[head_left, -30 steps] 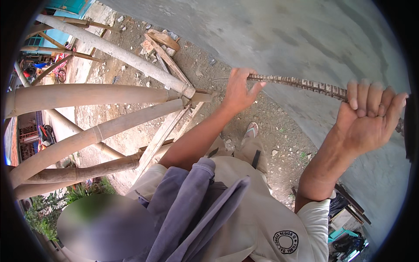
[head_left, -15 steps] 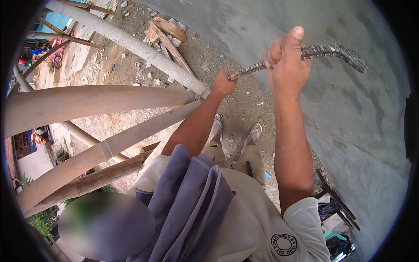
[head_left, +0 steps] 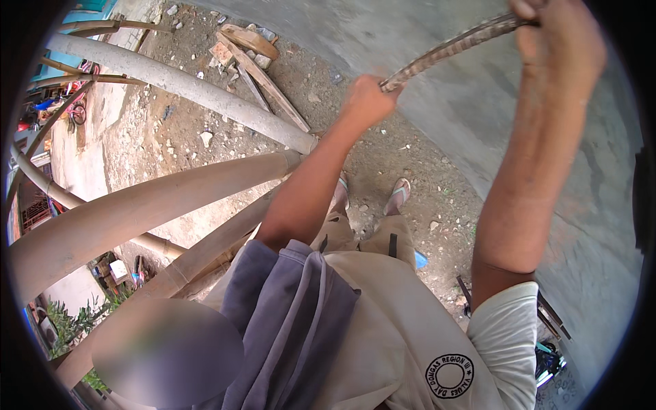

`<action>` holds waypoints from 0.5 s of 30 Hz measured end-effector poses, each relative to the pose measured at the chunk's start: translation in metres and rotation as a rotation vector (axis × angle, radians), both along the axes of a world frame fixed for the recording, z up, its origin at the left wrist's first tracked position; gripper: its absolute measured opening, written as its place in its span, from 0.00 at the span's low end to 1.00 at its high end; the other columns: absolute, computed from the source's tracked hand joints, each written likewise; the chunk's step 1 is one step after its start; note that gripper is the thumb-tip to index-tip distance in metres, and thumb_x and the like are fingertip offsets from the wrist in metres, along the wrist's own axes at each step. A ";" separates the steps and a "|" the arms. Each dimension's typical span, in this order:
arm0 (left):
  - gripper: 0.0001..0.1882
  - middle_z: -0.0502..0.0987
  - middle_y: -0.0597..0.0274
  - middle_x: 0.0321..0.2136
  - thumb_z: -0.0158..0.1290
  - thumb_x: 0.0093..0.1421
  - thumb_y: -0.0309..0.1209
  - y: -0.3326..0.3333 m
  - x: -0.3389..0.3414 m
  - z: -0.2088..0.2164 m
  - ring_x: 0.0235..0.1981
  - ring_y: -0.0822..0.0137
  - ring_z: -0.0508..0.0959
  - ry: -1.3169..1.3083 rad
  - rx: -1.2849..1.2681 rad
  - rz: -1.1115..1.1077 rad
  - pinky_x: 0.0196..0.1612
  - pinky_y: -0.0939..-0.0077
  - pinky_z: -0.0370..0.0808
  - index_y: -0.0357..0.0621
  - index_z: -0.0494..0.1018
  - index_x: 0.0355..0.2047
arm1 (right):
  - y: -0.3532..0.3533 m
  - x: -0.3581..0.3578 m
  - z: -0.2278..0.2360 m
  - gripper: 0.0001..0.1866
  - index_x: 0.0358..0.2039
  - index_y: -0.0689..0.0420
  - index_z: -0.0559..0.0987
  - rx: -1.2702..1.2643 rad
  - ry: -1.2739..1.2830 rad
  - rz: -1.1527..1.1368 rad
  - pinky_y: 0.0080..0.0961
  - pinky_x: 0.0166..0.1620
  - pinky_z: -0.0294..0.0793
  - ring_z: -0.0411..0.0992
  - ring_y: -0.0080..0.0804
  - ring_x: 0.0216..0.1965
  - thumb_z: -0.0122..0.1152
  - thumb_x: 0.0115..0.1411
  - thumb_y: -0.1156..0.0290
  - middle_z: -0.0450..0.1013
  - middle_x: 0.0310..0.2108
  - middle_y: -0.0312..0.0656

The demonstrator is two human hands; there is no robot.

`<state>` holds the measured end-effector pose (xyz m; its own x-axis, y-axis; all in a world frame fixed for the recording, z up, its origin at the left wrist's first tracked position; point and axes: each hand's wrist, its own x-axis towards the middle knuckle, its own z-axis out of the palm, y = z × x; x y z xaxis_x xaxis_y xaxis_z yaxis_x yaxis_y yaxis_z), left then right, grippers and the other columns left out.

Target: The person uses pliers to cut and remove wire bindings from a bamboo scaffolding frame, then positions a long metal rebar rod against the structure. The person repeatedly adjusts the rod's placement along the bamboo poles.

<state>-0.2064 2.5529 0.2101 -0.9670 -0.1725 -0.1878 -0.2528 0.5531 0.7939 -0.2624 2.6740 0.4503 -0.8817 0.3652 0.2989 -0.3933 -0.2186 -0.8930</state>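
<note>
Item: ribbed metal bar (head_left: pixel 447 49), dark and mottled, running on a slant from centre frame up toward the top right rim, in front of a grey concrete wall (head_left: pixel 478 116). The left hand (head_left: pixel 365 101) is clenching round the bar's lower end, arm stretching up from the shoulder. The right hand (head_left: pixel 550 37) is gripping the bar's upper part in a closed fist, raised close to the camera at the top edge, its forearm filling the right side. The wall is curving down the whole right side, crowding the bar from behind; whether bar and wall are touching cannot be told. Bamboo poles (head_left: pixel 157 198), thick and pale, are fanning across the left half, closing off that side. Between poles and wall, a strip of dirt ground (head_left: pixel 417 157) with small stones is lying open beneath the sandalled feet (head_left: pixel 398 195). Timber offcuts (head_left: pixel 253 58) are lying on the ground near the top, beside the upper pole. A grey-blue cloth (head_left: pixel 287 314) is hanging over the person's left shoulder.
</note>
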 end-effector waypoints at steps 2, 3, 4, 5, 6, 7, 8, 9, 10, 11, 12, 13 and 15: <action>0.34 0.74 0.47 0.17 0.57 0.61 0.57 -0.012 0.007 -0.027 0.24 0.49 0.78 -0.064 -0.017 0.061 0.33 0.58 0.73 0.33 0.74 0.19 | -0.004 0.000 -0.033 0.22 0.23 0.46 0.63 -0.127 -0.121 0.130 0.20 0.16 0.52 0.51 0.18 0.14 0.56 0.70 0.49 0.52 0.14 0.24; 0.33 0.75 0.48 0.18 0.57 0.61 0.57 -0.014 0.008 -0.038 0.24 0.49 0.79 -0.090 -0.057 0.062 0.33 0.59 0.73 0.33 0.75 0.20 | -0.003 -0.006 -0.044 0.23 0.23 0.47 0.63 -0.205 -0.174 0.195 0.21 0.16 0.53 0.51 0.19 0.13 0.55 0.70 0.49 0.52 0.14 0.25; 0.32 0.76 0.48 0.18 0.57 0.61 0.56 -0.015 0.005 -0.046 0.25 0.49 0.79 -0.135 -0.082 0.045 0.34 0.59 0.73 0.33 0.75 0.21 | 0.003 -0.014 -0.049 0.23 0.23 0.47 0.63 -0.225 -0.164 0.222 0.23 0.16 0.54 0.52 0.20 0.13 0.55 0.70 0.49 0.53 0.14 0.26; 0.30 0.77 0.46 0.23 0.58 0.61 0.55 -0.013 0.006 -0.050 0.28 0.48 0.80 -0.213 -0.090 0.008 0.36 0.59 0.74 0.33 0.76 0.26 | 0.011 -0.016 -0.054 0.24 0.22 0.47 0.63 -0.241 -0.162 0.242 0.24 0.16 0.54 0.52 0.21 0.12 0.54 0.70 0.48 0.53 0.13 0.27; 0.28 0.78 0.45 0.27 0.60 0.60 0.53 -0.011 0.010 -0.049 0.32 0.48 0.81 -0.269 -0.082 -0.041 0.39 0.58 0.74 0.33 0.77 0.32 | 0.022 -0.015 -0.056 0.26 0.21 0.47 0.61 -0.207 -0.173 0.214 0.25 0.18 0.53 0.50 0.21 0.14 0.54 0.70 0.46 0.51 0.14 0.27; 0.28 0.80 0.44 0.32 0.61 0.60 0.52 -0.009 0.012 -0.045 0.36 0.47 0.81 -0.229 -0.053 -0.076 0.41 0.58 0.74 0.33 0.77 0.37 | 0.032 -0.013 -0.057 0.28 0.19 0.48 0.59 -0.172 -0.172 0.197 0.25 0.20 0.51 0.48 0.21 0.15 0.54 0.69 0.44 0.48 0.14 0.28; 0.29 0.78 0.41 0.40 0.62 0.59 0.50 -0.005 0.029 -0.039 0.45 0.46 0.79 -0.107 -0.160 -0.102 0.47 0.57 0.73 0.35 0.74 0.46 | 0.042 -0.007 -0.059 0.31 0.18 0.48 0.58 -0.139 -0.193 0.186 0.25 0.22 0.49 0.45 0.21 0.16 0.54 0.69 0.42 0.46 0.14 0.28; 0.33 0.76 0.39 0.49 0.64 0.58 0.48 0.002 0.064 -0.031 0.54 0.44 0.76 0.097 -0.230 -0.132 0.53 0.56 0.72 0.36 0.70 0.55 | 0.054 0.006 -0.061 0.31 0.18 0.48 0.57 -0.186 -0.185 0.178 0.25 0.22 0.48 0.44 0.21 0.17 0.53 0.68 0.41 0.45 0.15 0.27; 0.40 0.67 0.39 0.60 0.64 0.58 0.47 -0.002 0.101 -0.021 0.63 0.41 0.66 0.225 -0.126 -0.200 0.64 0.54 0.65 0.41 0.62 0.64 | 0.068 0.018 -0.064 0.31 0.18 0.48 0.56 -0.250 -0.196 0.145 0.24 0.22 0.47 0.42 0.20 0.17 0.53 0.68 0.40 0.43 0.15 0.27; 0.35 0.68 0.41 0.59 0.63 0.59 0.43 -0.013 0.142 -0.011 0.60 0.41 0.69 0.181 -0.066 -0.280 0.63 0.54 0.67 0.39 0.65 0.62 | 0.081 0.025 -0.069 0.32 0.18 0.48 0.56 -0.234 -0.168 0.158 0.24 0.21 0.47 0.42 0.20 0.16 0.53 0.67 0.39 0.44 0.15 0.27; 0.32 0.71 0.44 0.56 0.63 0.60 0.41 -0.031 0.187 -0.005 0.59 0.44 0.71 0.092 -0.082 -0.359 0.63 0.57 0.68 0.39 0.68 0.60 | 0.096 0.033 -0.075 0.32 0.18 0.48 0.56 -0.230 -0.170 0.145 0.24 0.20 0.47 0.42 0.20 0.15 0.53 0.67 0.38 0.44 0.14 0.27; 0.25 0.75 0.50 0.54 0.61 0.63 0.37 -0.052 0.233 -0.004 0.57 0.55 0.76 -0.090 0.112 -0.351 0.59 0.61 0.72 0.42 0.71 0.58 | 0.111 0.043 -0.082 0.33 0.18 0.48 0.56 -0.225 -0.152 0.133 0.24 0.19 0.47 0.42 0.20 0.15 0.52 0.67 0.38 0.45 0.14 0.28; 0.16 0.78 0.53 0.51 0.54 0.69 0.31 -0.099 0.327 -0.010 0.51 0.64 0.79 -0.608 0.440 -0.154 0.54 0.69 0.75 0.38 0.73 0.54 | 0.137 0.060 -0.099 0.32 0.18 0.48 0.55 -0.271 -0.216 0.023 0.24 0.20 0.46 0.42 0.20 0.15 0.51 0.68 0.38 0.44 0.14 0.27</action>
<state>0.1207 2.4540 0.2002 -0.6782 0.1701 -0.7149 -0.6614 0.2828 0.6947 -0.2029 2.8107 0.3510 -0.9229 0.3851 -0.0008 -0.1938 -0.4661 -0.8632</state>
